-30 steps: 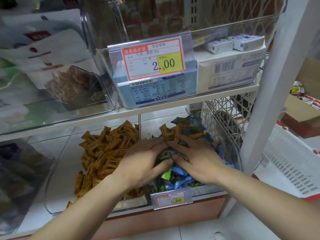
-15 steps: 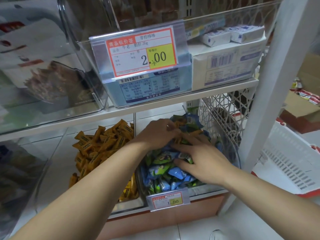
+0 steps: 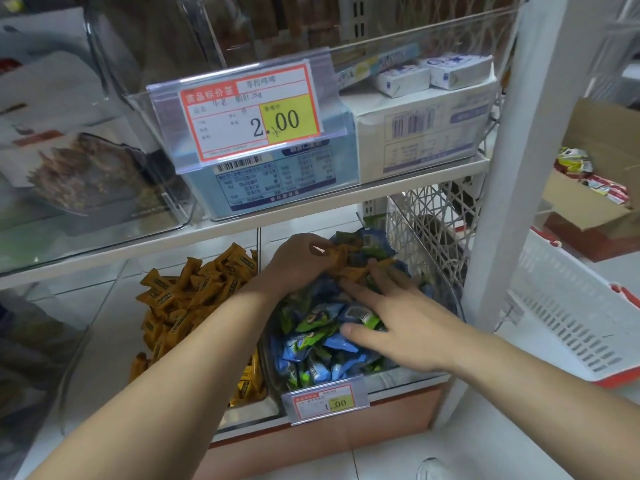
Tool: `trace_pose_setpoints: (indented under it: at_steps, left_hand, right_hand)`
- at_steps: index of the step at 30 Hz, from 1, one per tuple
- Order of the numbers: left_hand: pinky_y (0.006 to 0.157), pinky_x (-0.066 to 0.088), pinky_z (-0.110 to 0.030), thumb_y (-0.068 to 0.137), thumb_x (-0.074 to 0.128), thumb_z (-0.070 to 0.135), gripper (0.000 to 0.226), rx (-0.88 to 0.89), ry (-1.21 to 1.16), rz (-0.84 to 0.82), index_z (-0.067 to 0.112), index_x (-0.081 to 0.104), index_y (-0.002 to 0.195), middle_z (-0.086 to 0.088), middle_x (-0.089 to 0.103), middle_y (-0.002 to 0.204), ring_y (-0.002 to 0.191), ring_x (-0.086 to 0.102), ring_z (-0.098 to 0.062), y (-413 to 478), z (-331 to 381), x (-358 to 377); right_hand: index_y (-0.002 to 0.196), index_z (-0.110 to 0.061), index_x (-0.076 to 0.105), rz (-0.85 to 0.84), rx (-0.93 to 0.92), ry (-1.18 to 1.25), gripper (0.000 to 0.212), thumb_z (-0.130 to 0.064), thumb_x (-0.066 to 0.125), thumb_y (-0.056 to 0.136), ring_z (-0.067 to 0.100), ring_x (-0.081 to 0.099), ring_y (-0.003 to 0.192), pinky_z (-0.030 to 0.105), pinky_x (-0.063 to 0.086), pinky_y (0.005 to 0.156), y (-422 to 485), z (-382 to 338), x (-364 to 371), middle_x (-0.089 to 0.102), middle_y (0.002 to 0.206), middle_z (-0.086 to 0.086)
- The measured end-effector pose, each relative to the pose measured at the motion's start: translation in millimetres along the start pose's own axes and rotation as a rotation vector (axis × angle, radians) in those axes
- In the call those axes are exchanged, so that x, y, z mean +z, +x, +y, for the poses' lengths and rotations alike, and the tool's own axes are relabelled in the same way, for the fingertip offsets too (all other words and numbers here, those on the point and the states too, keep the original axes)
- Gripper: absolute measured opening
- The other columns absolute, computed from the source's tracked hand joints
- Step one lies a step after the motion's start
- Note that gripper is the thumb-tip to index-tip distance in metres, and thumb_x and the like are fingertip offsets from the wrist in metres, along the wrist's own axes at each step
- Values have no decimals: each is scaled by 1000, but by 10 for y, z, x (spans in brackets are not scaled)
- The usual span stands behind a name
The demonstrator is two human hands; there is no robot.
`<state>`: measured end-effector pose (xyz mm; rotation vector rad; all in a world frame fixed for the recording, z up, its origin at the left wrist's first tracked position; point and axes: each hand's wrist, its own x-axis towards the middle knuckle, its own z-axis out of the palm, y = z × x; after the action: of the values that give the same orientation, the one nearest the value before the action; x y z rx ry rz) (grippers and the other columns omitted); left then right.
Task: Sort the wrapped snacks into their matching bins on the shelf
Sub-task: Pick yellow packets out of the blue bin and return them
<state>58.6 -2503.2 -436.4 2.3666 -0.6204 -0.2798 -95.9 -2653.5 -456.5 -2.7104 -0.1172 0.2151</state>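
Note:
Two clear bins stand side by side on the lower shelf. The left bin holds a heap of orange wrapped snacks. The right bin holds blue and green wrapped snacks, with a few stray orange snacks lying on top at the back. My left hand reaches into the right bin and curls its fingers round those orange snacks. My right hand lies flat with spread fingers on the blue and green pile.
A price tag reading 1.00 clips to the right bin's front. The upper shelf overhangs both bins and carries a 2.00 price tag and white boxes. A white post and a white basket stand at the right.
My left hand moved from the front of the pile to the back of the right bin and closed on the orange snacks. My right hand shifted back and flattened.

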Motion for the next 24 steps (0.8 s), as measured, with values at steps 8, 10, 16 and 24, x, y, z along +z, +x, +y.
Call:
trace_pose_setpoints:
  at_steps: [8, 10, 16, 24]
  left_hand:
    - [69, 34, -28, 93, 57, 29, 17, -31, 266, -89, 14, 64, 92, -3, 58, 94, 99, 59, -26, 271, -39, 244]
    - [70, 32, -28, 96, 54, 29, 16, -41, 257, -168, 18, 59, 86, -3, 56, 91, 100, 59, -28, 297, -60, 282]
    - [79, 33, -25, 95, 57, 45, 21, -13, 61, -176, 34, 57, 112, 10, 53, 99, 93, 51, -11, 293, -93, 306]
    - [71, 39, -17, 93, 66, 31, 30, -11, -75, -179, 16, 55, 116, 5, 58, 97, 84, 53, -7, 292, -152, 318]
  right_hand:
    - [112, -21, 60, 279, 32, -17, 27, -37, 45, 96, 28, 59, 102, 37, 51, 80, 159, -15, -165, 63, 102, 3]
    - [105, -21, 58, 265, 105, 3, 24, -40, 49, 94, 26, 60, 85, 34, 49, 68, 258, 21, -254, 63, 92, 0]
    - [105, -21, 61, 272, 210, 101, 26, -40, 46, 96, 26, 53, 106, 37, 48, 89, 687, 122, -239, 54, 118, 3]
    - [146, -46, 36, -53, 294, -3, 57, -64, 32, 91, 42, 43, 132, 43, 43, 101, 840, 216, -107, 17, 161, 12]
